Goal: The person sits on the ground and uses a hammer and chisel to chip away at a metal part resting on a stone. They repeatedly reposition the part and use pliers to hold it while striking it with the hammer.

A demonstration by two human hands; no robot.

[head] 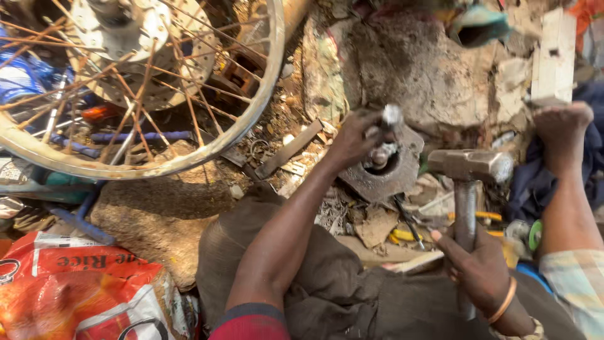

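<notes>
Steel punch [385, 135] stood near upright in round metal housing [384, 173] on ground, left hand [352, 140] fingers wrapped round shaft. Right hand [481, 267] fingers gripped hammer [469, 167] handle; head level, just right of punch top. Bare foot [562, 129] rested nearby, spoked wheel [132, 82] left.

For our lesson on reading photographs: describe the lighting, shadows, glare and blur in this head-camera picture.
Head view: hard sunlight from above; glare whitens the shiny steel hammer head and the metal pin top held by the left hand; deep shadow fills the dark lap cloth; the right hand looks sharp; the rusty spoked wheel rim bends at the frame edge.
</notes>
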